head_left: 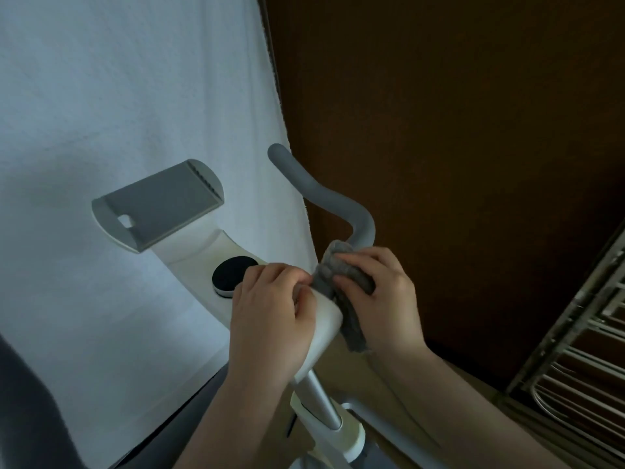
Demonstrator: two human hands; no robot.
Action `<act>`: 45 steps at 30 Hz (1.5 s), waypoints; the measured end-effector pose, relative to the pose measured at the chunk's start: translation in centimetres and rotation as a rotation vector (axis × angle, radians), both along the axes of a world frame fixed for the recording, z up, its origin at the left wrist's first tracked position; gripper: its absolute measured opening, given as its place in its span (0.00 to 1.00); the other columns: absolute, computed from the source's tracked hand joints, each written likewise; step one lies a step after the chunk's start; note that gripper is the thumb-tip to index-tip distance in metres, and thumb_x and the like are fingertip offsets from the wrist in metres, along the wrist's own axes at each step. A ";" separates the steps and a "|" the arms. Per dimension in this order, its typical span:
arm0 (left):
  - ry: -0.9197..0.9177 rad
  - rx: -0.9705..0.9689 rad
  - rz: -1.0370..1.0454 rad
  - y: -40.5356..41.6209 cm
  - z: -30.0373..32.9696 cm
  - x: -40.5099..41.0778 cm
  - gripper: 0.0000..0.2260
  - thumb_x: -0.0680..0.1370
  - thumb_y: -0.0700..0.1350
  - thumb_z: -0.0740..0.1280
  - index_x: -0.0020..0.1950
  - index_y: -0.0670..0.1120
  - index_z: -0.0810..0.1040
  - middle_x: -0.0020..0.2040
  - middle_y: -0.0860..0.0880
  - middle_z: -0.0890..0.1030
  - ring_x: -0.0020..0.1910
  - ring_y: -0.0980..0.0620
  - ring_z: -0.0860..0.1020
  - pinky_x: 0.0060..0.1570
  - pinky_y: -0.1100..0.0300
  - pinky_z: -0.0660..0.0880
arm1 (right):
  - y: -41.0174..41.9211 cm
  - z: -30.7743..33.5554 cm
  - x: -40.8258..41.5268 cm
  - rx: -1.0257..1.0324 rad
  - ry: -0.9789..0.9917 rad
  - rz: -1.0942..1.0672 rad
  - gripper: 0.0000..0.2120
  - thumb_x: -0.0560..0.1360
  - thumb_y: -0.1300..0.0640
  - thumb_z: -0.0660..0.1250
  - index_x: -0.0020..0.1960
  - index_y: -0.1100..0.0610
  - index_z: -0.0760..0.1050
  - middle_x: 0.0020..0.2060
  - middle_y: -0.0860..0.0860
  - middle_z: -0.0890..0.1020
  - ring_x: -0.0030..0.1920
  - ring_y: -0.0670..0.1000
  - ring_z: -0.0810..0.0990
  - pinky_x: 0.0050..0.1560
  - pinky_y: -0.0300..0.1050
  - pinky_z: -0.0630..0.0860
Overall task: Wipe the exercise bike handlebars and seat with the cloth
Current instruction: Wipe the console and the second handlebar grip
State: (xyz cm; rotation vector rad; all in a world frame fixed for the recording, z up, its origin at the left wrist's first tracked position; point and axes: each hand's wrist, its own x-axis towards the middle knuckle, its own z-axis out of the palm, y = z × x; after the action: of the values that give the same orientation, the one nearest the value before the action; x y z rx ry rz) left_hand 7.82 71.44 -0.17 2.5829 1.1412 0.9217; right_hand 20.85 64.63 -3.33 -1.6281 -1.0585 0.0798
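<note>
The exercise bike [324, 336] stands in front of a big white sheet [118, 113] that hangs behind it. To the right of the bike is a dark brown wall [456, 130], and low down on that side sits a metal rack [581, 340]. The bike's grey handlebar [324, 194] curves up and away from its white middle part. A flat grey holder [159, 201] sticks out on the left of the bike's middle, and a round black knob [230, 274] sits just below it. The right hand [378, 299] has its fingers curled round a grey cloth [341, 282], pressing it on the low end of the handlebar. The left hand [270, 306] wraps round the bike's white middle part, right beside the cloth.
</note>
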 end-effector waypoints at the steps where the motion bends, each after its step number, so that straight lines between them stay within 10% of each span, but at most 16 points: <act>1: 0.002 -0.003 0.003 -0.1 0.0 0.0 0.08 0.75 0.47 0.61 0.49 0.50 0.79 0.47 0.55 0.79 0.50 0.57 0.68 0.52 0.60 0.66 | -0.1 -0.1 -0.4 0.020 0.055 -0.017 0.13 0.74 0.60 0.70 0.57 0.50 0.79 0.53 0.39 0.74 0.55 0.35 0.72 0.56 0.28 0.71; 9: 0.001 -0.024 0.010 -0.3 0.1 -0.1 0.13 0.74 0.50 0.57 0.51 0.50 0.79 0.49 0.55 0.79 0.51 0.58 0.67 0.52 0.60 0.67 | -0.1 -0.2 -1.7 0.087 0.330 -0.025 0.13 0.74 0.59 0.70 0.55 0.45 0.77 0.52 0.38 0.74 0.54 0.35 0.73 0.54 0.27 0.71; 19: -0.100 -0.094 0.057 -1.1 0.8 -0.3 0.06 0.76 0.44 0.66 0.53 0.49 0.76 0.50 0.57 0.74 0.51 0.59 0.67 0.45 0.68 0.64 | 1.3 3.4 1.5 -0.261 -0.394 0.164 0.11 0.77 0.53 0.66 0.58 0.47 0.80 0.56 0.42 0.75 0.55 0.42 0.72 0.49 0.27 0.67; 26: -0.138 -0.087 0.053 -1.0 0.6 -0.3 0.03 0.76 0.42 0.67 0.48 0.48 0.76 0.47 0.54 0.76 0.48 0.55 0.71 0.47 0.62 0.67 | 4.0 5.8 1.4 -0.527 -0.483 0.211 0.08 0.78 0.52 0.64 0.53 0.43 0.79 0.52 0.44 0.77 0.53 0.46 0.72 0.49 0.43 0.76; 35: -0.143 -0.082 0.031 -1.0 0.6 -0.5 0.03 0.77 0.44 0.67 0.47 0.51 0.74 0.46 0.57 0.73 0.49 0.58 0.70 0.44 0.70 0.65 | 3.1 4.7 0.8 -0.435 -0.259 0.271 0.09 0.76 0.47 0.64 0.55 0.39 0.78 0.49 0.45 0.79 0.45 0.44 0.78 0.47 0.43 0.78; 40: -0.148 -0.083 0.024 -1.0 0.6 -0.5 0.06 0.76 0.44 0.67 0.45 0.53 0.71 0.45 0.57 0.74 0.47 0.59 0.69 0.41 0.73 0.64 | 0.7 3.7 -0.5 -0.208 -0.241 0.202 0.12 0.75 0.54 0.69 0.57 0.44 0.80 0.50 0.38 0.81 0.51 0.38 0.75 0.51 0.25 0.68; 45: -0.132 -0.035 0.002 -0.8 0.4 -0.4 0.07 0.75 0.43 0.68 0.44 0.52 0.71 0.42 0.57 0.72 0.45 0.57 0.69 0.39 0.70 0.64 | -1.6 4.2 0.5 -0.221 0.136 0.339 0.11 0.74 0.57 0.70 0.54 0.44 0.80 0.43 0.36 0.82 0.46 0.33 0.78 0.41 0.25 0.72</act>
State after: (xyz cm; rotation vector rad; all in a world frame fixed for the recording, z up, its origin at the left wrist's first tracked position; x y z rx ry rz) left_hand 7.46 70.64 0.22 2.4527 1.1146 1.0460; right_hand 21.37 63.01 0.82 -1.5964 -1.2435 0.5419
